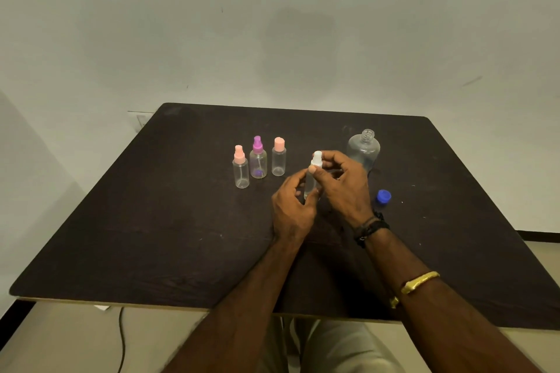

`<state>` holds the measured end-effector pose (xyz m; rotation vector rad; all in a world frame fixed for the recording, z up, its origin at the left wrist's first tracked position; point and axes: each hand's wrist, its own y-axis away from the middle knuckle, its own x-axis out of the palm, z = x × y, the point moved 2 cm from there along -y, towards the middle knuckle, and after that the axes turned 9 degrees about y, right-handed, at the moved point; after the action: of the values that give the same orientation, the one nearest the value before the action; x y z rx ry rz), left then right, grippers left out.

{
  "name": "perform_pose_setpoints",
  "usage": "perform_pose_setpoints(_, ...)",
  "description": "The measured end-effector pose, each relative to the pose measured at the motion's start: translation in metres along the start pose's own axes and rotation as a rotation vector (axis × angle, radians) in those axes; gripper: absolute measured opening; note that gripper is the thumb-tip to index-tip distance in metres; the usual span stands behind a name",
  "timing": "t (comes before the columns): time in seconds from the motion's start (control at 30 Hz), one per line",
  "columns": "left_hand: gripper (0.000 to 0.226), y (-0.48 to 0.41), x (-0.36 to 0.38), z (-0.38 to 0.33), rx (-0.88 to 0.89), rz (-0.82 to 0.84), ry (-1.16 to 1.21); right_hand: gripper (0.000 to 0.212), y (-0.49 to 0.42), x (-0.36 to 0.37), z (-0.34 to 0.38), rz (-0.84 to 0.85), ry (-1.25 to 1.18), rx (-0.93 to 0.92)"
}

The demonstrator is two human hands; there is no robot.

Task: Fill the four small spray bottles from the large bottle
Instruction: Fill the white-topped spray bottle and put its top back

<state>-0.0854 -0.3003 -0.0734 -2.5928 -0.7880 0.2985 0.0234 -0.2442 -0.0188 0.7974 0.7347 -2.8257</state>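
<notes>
No text, label, brand, number or sign can be read anywhere. The small spray bottles point(258, 162) and the large bottle point(363, 150) far right on the table point(151, 221) look plain, though fine print may be too small to show.

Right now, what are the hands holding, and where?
The white-topped spray bottle: left hand around its body, right hand at its spray top.
</notes>
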Motion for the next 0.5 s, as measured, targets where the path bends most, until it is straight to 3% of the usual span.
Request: perform_pose_setpoints(0.5, 0.037, -0.0008, -0.0005, -0.0004, -0.032, -0.014, -0.021, 0.030, 0.0021, 0.0005, 0.0000, -0.071, 0.010, 0.026)
